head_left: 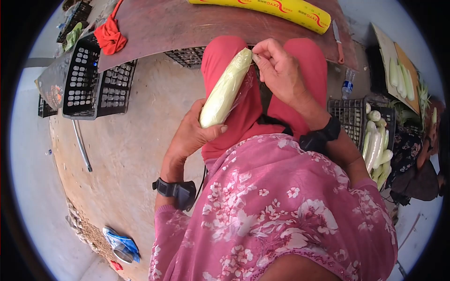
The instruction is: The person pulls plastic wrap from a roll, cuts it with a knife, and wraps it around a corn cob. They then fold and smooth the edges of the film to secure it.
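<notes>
Brownish tabletop (159, 28) up at 12 o'clock, pale vegetable (224, 91) just below. Left hand (191, 131) curled snugly round its base, right hand (281, 70) pinched together, seemingly on clear film (242, 90) near the tip. Probably film-adjusting, which wants a steady left.

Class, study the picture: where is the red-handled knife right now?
In the head view, the knife lies near the right edge of the table, just right of the yellow roll's end.

Pale green, film-wrapped vegetable (226, 89) tilts upright, its base in the left hand (199, 130).
</notes>
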Action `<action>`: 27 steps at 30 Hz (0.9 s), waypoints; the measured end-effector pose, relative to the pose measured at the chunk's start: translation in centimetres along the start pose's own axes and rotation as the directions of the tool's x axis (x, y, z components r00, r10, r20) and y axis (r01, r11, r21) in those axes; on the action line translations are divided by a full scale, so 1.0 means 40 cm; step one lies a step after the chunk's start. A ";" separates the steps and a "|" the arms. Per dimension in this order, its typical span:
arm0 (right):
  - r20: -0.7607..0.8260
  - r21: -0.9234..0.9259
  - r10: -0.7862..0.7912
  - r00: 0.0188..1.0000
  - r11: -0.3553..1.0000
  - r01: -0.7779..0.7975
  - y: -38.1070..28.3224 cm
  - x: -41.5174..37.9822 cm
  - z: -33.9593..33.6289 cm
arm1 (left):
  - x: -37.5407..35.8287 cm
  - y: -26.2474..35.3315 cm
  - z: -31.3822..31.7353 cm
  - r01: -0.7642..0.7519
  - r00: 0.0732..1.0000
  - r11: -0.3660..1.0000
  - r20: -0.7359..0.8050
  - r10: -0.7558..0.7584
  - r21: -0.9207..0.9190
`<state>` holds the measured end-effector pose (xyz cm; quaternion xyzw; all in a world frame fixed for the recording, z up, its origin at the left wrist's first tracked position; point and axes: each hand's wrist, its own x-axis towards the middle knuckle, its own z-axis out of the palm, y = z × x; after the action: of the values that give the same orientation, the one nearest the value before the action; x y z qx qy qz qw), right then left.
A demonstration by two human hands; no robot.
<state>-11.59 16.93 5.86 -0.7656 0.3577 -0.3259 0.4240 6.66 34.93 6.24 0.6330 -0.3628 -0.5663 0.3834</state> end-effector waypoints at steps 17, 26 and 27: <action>0.051 -0.159 -0.091 0.995 0.982 0.098 -0.042 0.009 -0.002 | -0.013 0.008 0.020 -0.079 0.992 0.956 -0.074 0.104 0.281; 0.038 -0.131 -0.208 0.977 0.969 0.211 0.014 0.021 0.008 | -0.005 -0.007 0.013 -0.091 0.992 0.962 -0.060 0.110 0.259; 0.017 -0.122 -0.137 0.990 0.983 0.138 0.011 0.022 0.001 | -0.003 -0.010 0.011 -0.088 0.993 0.964 -0.056 0.106 0.252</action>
<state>-11.22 16.06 5.63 -0.8144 0.3216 -0.3284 0.3541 6.20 35.18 5.92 0.6768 -0.4482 -0.4745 0.3405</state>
